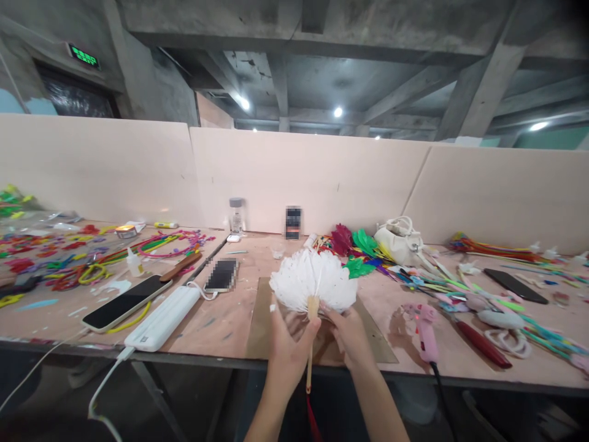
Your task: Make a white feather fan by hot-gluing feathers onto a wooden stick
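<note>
A white feather fan (315,279) is spread out above a brown board (381,344) at the table's front edge. Its thin wooden handle points down towards me, and a red tassel (313,417) hangs from the handle's end. My left hand (291,334) is closed round the base of the fan, with the thumb pressed on the light wooden piece where the feathers meet. On the other side my right hand (347,331) grips the lower right feathers, its fingertips partly hidden behind them.
Right of the board stands a pink glue gun (427,334) with a black cord. A red-handled tool (483,344), coloured feathers (363,242) and a white bag (399,239) lie beyond. At left are a white power bank (163,319), phones (129,301) and a glue bottle (135,263).
</note>
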Demonstrator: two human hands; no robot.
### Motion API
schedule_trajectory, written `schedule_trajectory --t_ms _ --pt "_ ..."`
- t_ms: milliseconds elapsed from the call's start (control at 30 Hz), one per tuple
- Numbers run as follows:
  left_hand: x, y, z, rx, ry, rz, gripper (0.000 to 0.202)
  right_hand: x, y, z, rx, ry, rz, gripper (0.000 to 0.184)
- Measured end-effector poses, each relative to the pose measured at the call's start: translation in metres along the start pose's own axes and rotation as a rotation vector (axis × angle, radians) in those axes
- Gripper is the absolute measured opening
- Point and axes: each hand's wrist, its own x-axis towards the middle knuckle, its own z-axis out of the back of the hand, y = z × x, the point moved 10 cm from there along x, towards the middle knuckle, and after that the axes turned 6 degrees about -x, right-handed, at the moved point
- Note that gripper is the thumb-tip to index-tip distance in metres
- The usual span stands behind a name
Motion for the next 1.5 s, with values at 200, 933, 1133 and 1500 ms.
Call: schedule_trajectory --t_ms 200,933,1133,1500 --pt "-0.006 -0.033 -0.003 0.910 0.074 -0.479 0.067 0.016 0.000 0.021 -0.338 -0.018 0.020 0.054" --pt "-0.008 -0.015 -0.069 1.214 0.623 -0.464 0.044 -0.013 0.050 0.088 -0.933 -0.304 0.357 0.055" --pt "-0.003 -0.013 -0.073 1.284 0.646 -0.450 0.039 -0.013 0.043 0.087 -0.912 -0.282 0.320 0.050" --pt "-0.015 0.003 -0.052 1.282 0.679 -0.373 0.061 -0.014 0.041 0.079 -0.944 -0.235 0.322 0.045"
